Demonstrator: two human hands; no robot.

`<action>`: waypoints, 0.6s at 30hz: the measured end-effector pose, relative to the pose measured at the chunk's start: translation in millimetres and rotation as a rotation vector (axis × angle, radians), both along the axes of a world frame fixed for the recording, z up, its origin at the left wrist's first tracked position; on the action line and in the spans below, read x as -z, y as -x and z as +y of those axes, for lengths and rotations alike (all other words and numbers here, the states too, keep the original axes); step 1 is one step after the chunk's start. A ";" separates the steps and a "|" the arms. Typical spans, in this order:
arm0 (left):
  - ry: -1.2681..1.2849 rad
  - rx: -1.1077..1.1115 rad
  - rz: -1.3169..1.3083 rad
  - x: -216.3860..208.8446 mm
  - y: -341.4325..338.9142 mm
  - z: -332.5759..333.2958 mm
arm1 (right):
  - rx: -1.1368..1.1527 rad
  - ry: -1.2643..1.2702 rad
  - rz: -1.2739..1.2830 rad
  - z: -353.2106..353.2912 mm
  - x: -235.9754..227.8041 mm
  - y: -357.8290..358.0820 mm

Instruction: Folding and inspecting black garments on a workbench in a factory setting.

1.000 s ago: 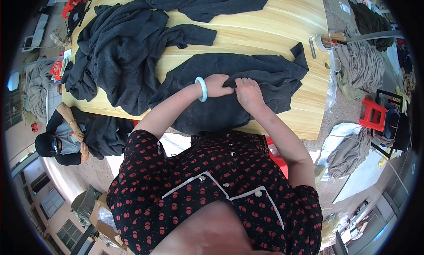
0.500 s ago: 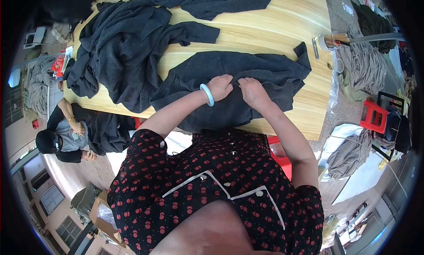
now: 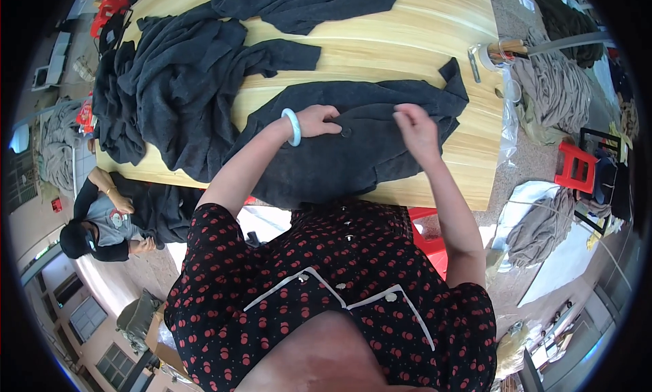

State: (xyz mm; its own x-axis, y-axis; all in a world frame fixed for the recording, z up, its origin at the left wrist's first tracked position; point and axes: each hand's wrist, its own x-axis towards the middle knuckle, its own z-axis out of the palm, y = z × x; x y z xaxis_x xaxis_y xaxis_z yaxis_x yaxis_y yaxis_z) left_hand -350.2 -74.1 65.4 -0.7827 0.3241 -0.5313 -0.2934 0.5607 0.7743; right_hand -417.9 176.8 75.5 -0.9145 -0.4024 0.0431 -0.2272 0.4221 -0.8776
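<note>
A dark grey knit garment (image 3: 299,164) lies spread on the wooden table in front of me, with one sleeve running to the right. A round dark button (image 3: 346,131) shows on its middle. My left hand (image 3: 316,122), with a pale bangle at the wrist, rests on the cloth just left of the button, thumb and forefinger apart. Along a fold to the right, my right hand (image 3: 418,128) has its thumb and fingers closed at the garment's edge; the fingertips are partly hidden.
More dark garments heap on the table's left (image 3: 176,86) and far side (image 3: 305,2). A tub of tools (image 3: 496,54) and a metal tool (image 3: 474,66) sit at the right edge. A co-worker (image 3: 109,219) sits at left with dark cloth. A red stool (image 3: 576,166) stands right.
My hands have moved apart from the garment's middle, the left one leftward and the right one rightward. The button between them has come into sight. The whole view has shifted slightly.
</note>
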 end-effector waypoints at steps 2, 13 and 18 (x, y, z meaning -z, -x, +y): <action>0.028 -0.117 -0.043 -2.4 14.5 8.3 | 0.214 -0.116 0.060 52.7 29.3 23.6; 0.281 0.134 0.224 36.8 130.1 165.0 | 0.182 0.000 -0.390 102.4 80.2 41.7; 0.058 0.209 0.104 35.9 148.7 183.0 | 0.313 0.227 -0.503 115.4 47.8 38.9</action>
